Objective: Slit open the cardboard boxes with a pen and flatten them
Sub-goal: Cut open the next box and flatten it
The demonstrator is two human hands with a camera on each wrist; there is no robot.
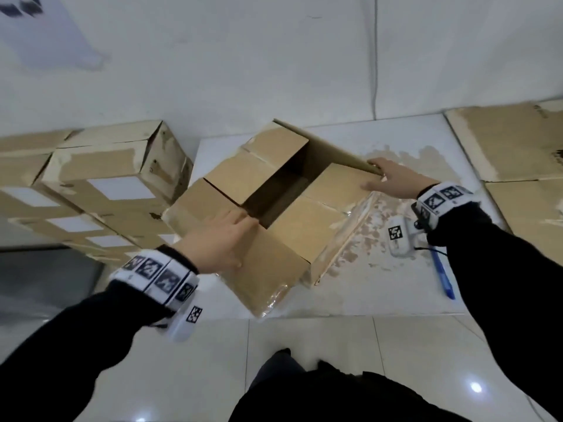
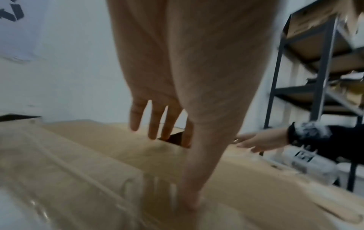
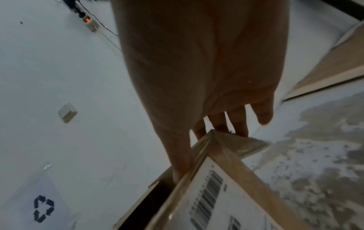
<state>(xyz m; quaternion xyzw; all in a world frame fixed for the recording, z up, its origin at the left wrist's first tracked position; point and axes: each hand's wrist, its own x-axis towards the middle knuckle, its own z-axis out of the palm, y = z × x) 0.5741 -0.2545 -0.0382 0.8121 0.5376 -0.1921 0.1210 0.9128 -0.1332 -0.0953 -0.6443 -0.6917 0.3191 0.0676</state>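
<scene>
A brown cardboard box [image 1: 274,190] sits on the white surface with its top flaps undone and a dark opening in the middle. My left hand [image 1: 240,239] rests on the near-left flap, fingers straight and reaching to the opening's edge; the left wrist view shows the thumb [image 2: 189,194] pressing the cardboard [image 2: 98,155]. My right hand [image 1: 387,179] pinches the right corner of the raised far flap [image 3: 226,155], thumb on one face, fingers [image 3: 238,124] behind it. A blue pen [image 1: 441,272] lies on the surface under my right forearm, held by neither hand.
Several taped boxes [image 1: 106,178] with white labels are stacked at the left against the wall. Flattened cardboard [image 1: 511,147] lies at the right. A metal shelf rack [image 2: 323,77] stands further right. A clear bag with a recycling mark [image 3: 42,208] hangs on the wall.
</scene>
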